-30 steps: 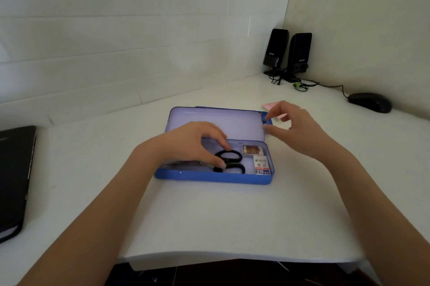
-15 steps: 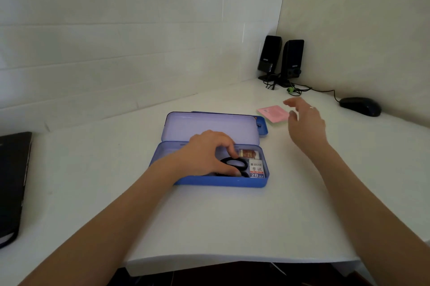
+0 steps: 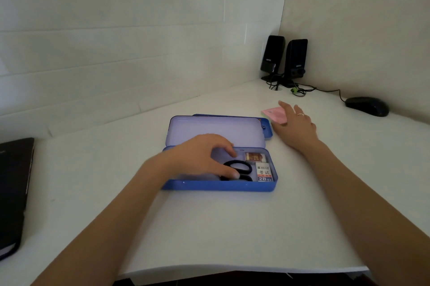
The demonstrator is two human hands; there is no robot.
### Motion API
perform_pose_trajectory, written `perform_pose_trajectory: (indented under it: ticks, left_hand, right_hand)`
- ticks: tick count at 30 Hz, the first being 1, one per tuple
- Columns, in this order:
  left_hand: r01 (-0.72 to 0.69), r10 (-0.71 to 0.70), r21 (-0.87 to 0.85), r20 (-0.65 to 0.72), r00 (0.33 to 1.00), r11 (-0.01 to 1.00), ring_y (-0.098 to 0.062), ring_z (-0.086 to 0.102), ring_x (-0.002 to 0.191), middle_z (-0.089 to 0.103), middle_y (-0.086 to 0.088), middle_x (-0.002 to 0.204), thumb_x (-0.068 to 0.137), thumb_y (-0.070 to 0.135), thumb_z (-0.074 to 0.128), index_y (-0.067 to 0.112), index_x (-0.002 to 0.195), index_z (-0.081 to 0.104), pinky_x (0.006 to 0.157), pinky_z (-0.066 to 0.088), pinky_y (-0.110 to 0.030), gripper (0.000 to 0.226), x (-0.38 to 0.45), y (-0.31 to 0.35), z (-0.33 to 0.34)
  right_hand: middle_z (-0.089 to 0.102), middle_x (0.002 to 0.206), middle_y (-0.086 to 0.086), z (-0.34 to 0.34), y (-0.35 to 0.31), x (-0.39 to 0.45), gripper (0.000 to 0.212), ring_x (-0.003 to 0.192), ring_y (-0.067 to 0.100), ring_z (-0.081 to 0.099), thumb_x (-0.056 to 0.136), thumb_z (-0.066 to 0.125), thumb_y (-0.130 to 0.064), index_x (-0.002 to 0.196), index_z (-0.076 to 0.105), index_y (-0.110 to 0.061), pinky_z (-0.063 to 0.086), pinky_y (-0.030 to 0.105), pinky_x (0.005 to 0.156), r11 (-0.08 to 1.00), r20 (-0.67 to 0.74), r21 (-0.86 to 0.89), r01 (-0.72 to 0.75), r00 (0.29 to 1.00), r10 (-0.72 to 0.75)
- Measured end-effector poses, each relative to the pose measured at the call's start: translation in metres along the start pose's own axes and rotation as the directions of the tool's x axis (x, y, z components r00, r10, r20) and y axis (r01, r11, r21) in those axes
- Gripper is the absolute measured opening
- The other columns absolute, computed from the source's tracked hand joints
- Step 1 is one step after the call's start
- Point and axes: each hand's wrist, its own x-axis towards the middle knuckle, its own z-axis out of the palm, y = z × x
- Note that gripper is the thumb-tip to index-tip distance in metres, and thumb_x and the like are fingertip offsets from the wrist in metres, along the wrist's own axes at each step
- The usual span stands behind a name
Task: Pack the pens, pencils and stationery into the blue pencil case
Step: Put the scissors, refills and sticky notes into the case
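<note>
The blue pencil case (image 3: 221, 186) lies open in the middle of the white desk, its pale lid (image 3: 216, 129) standing up at the back. Inside are black-handled scissors (image 3: 242, 168), a white 2B lead box (image 3: 264, 172) and a small red-and-white eraser (image 3: 255, 157). My left hand (image 3: 200, 157) is inside the case, fingers curled over the scissors, thumb tip on a handle loop. My right hand (image 3: 294, 122) lies spread over a pink sticky-note pad (image 3: 272, 113) just right of the lid, with a ring on one finger.
Two black speakers (image 3: 285, 60) with cables stand in the back corner. A black mouse (image 3: 367, 106) sits at the right by the wall. A dark laptop (image 3: 14, 192) lies at the left edge. The desk's front edge runs close below my forearms.
My right hand has moved away from the case lid to the right and back, onto the pink pad. My left hand has stayed on the scissors in the case.
</note>
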Motion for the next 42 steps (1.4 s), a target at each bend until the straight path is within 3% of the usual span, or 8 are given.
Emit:
perform_pose_trajectory:
  ticks: [8,14,18,24,28,32,36,42]
  left_hand:
    - [-0.050,0.047,0.047,0.071,0.996,0.998,0.012,0.044,0.106,0.051,0.013,0.122,0.070,0.018,0.079,0.022,0.101,0.066,0.083,0.022,0.011,0.034,-0.004,-0.006,-0.006]
    - [-0.143,0.146,0.096,-0.030,0.989,0.985,-0.007,0.052,0.107,0.061,0.003,0.117,0.065,0.032,0.082,0.019,0.097,0.068,0.097,0.036,-0.015,0.038,0.004,-0.004,0.008]
    - [-0.185,0.196,0.129,-0.076,0.978,0.974,-0.013,0.054,0.105,0.062,0.012,0.108,0.063,0.050,0.071,0.031,0.095,0.066,0.097,0.041,-0.042,0.038,0.011,-0.006,0.021]
    - [-0.093,0.096,0.041,-0.085,0.992,0.995,-0.017,0.050,0.112,0.056,0.002,0.118,0.062,0.052,0.074,0.027,0.108,0.049,0.098,0.041,-0.033,0.059,0.010,-0.004,0.018]
    - [-0.132,0.066,-0.216,-0.290,0.955,0.967,-0.008,0.059,0.101,0.065,0.006,0.101,0.074,0.018,0.060,0.023,0.088,0.060,0.093,0.040,-0.017,0.015,-0.002,-0.006,-0.023]
    - [-0.011,-0.248,-0.393,-0.603,0.758,0.920,-0.011,0.061,0.064,0.067,-0.006,0.091,0.082,0.003,0.051,0.016,0.081,0.062,0.059,0.052,-0.027,0.017,-0.003,-0.030,-0.049]
    - [0.187,-0.430,-0.485,-0.459,0.777,0.854,-0.012,0.055,0.062,0.063,-0.006,0.093,0.092,0.026,0.052,0.016,0.089,0.054,0.047,0.048,-0.025,0.011,0.004,-0.047,-0.040]
    - [0.131,-0.384,-0.448,-0.538,0.750,0.884,-0.013,0.052,0.066,0.055,0.002,0.082,0.090,0.032,0.055,0.014,0.096,0.055,0.048,0.043,-0.023,0.018,0.007,-0.050,-0.035]
  right_hand:
    - [0.042,0.139,0.021,-0.001,0.003,0.000,0.072,0.128,0.039,0.032,0.082,0.058,-0.036,0.143,0.024,-0.020,0.033,0.045,0.102,0.990,-0.043,0.121,-0.067,0.996,0.073]
    - [0.048,0.127,0.021,-0.014,-0.006,-0.002,0.071,0.124,0.035,0.033,0.074,0.068,-0.040,0.134,0.034,-0.022,0.036,0.042,0.097,0.949,-0.119,0.295,-0.112,0.981,0.152]
    - [0.055,0.108,0.004,-0.029,-0.022,-0.012,0.063,0.115,0.026,0.040,0.072,0.068,-0.035,0.128,0.040,-0.022,0.036,0.033,0.090,0.894,-0.211,0.445,0.044,0.976,0.057]
    - [0.055,0.115,0.007,-0.044,-0.056,-0.031,0.055,0.095,0.015,0.056,0.075,0.072,-0.022,0.122,0.047,-0.031,0.043,0.016,0.073,0.704,-0.084,0.681,0.200,0.977,-0.196]
    - [0.059,0.115,0.009,-0.055,-0.070,-0.049,0.052,0.098,0.010,0.056,0.074,0.075,-0.016,0.118,0.051,-0.031,0.044,0.018,0.083,0.646,0.016,0.706,0.291,0.905,-0.425]
    - [0.059,0.114,0.000,-0.062,-0.087,-0.071,0.052,0.112,0.011,0.054,0.068,0.076,-0.026,0.114,0.053,-0.035,0.045,0.036,0.099,0.632,0.172,0.671,0.389,0.747,-0.642]
    - [0.055,0.113,-0.013,-0.049,-0.101,-0.092,0.046,0.112,0.001,0.050,0.074,0.076,-0.022,0.113,0.054,-0.030,0.043,0.032,0.100,0.667,0.351,0.548,0.505,0.585,-0.731]
    - [0.051,0.120,-0.012,-0.036,-0.108,-0.101,0.049,0.117,0.005,0.044,0.073,0.077,-0.030,0.117,0.056,-0.034,0.037,0.025,0.102,0.685,0.438,0.477,0.550,0.527,-0.728]
